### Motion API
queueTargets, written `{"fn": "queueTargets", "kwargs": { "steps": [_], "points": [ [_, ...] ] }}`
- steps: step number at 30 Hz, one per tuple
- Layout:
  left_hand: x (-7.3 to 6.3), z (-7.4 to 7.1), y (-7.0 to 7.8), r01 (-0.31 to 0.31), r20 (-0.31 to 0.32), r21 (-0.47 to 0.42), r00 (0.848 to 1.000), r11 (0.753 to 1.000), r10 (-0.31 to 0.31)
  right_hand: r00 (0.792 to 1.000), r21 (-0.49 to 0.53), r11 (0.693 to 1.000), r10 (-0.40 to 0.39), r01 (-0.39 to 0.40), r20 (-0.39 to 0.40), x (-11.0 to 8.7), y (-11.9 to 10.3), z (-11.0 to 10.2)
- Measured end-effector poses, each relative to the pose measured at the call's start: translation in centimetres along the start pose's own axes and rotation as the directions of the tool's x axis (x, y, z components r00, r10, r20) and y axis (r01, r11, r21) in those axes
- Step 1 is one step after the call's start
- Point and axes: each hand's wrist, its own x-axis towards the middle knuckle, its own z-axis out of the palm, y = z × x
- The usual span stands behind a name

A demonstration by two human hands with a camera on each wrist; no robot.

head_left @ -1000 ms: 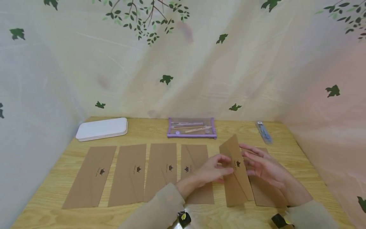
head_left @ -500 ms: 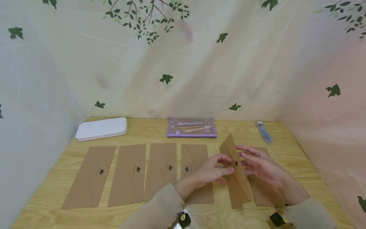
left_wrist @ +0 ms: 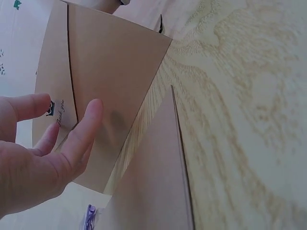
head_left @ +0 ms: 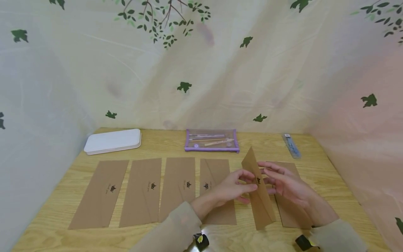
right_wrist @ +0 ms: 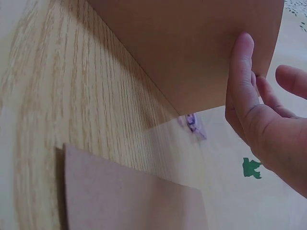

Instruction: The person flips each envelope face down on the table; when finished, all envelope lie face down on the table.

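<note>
A brown paper envelope (head_left: 263, 206) stands on its long edge, tilted, between my two hands. Its flap side, with a printed crown and "Thank you", faces left. My left hand (head_left: 229, 187) touches that printed side with loosely bent fingers; in the left wrist view its thumb lies by the crown. From the other side, the fairly straight fingers of my right hand (head_left: 291, 187) rest against the plain back, as the right wrist view shows, with the thumb (right_wrist: 291, 81) apart from it. Partly under the right hand lies another flat envelope (head_left: 291, 211).
Several more brown envelopes (head_left: 142, 196) lie in a row to the left on the wooden table (head_left: 245, 241). Along the back are a white case (head_left: 113, 141), a purple-edged pencil pouch (head_left: 211, 149) and a small blue packet (head_left: 292, 146). A leaf-printed curtain (head_left: 201, 70) surrounds the table.
The envelope's upper edge has swung left, so it stands more upright. My right hand has shifted slightly left along with it; the left hand has hardly moved.
</note>
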Motion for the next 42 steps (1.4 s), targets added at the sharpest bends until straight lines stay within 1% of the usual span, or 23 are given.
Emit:
{"fn": "queueTargets", "kwargs": {
  "steps": [4,8,16,23,29,31,37,42],
  "points": [
    [-0.1,-0.1,0.2,0.000,0.002,0.004,1.000,1.000,0.000,1.000,0.016,1.000,-0.001,0.001,0.010,0.2,0.1,0.2],
    [-0.1,-0.2,0.3,0.003,-0.010,0.001,1.000,1.000,-0.003,1.000,0.032,0.999,0.002,-0.003,0.027,0.2,0.2,0.4],
    [0.0,-0.4,0.2,0.013,-0.028,-0.026,1.000,1.000,-0.014,0.999,0.022,0.999,0.038,-0.038,0.017,0.3,0.7,0.5],
    [0.1,-0.6,0.0,0.018,-0.017,-0.087,1.000,0.996,-0.020,0.995,-0.032,0.996,0.084,-0.085,-0.054,0.3,0.9,0.3],
    [0.5,-1.2,-0.6,0.043,-0.017,-0.181,0.999,0.983,-0.047,0.997,0.004,0.998,0.060,-0.060,-0.038,0.1,1.2,-0.1],
    [0.6,-1.4,-0.7,0.050,-0.015,-0.205,0.998,0.977,-0.054,0.997,0.016,0.998,0.064,-0.063,-0.035,0.0,1.3,-0.2],
    [0.8,-1.8,-0.9,0.057,-0.007,-0.233,0.998,0.971,-0.060,0.996,0.024,0.996,0.084,-0.084,-0.030,-0.1,1.6,-0.6],
    [0.8,-2.0,-1.0,0.055,0.010,-0.237,0.998,0.970,-0.054,0.995,0.035,0.996,0.086,-0.085,-0.040,-0.2,1.5,-0.6]
  ]
}}
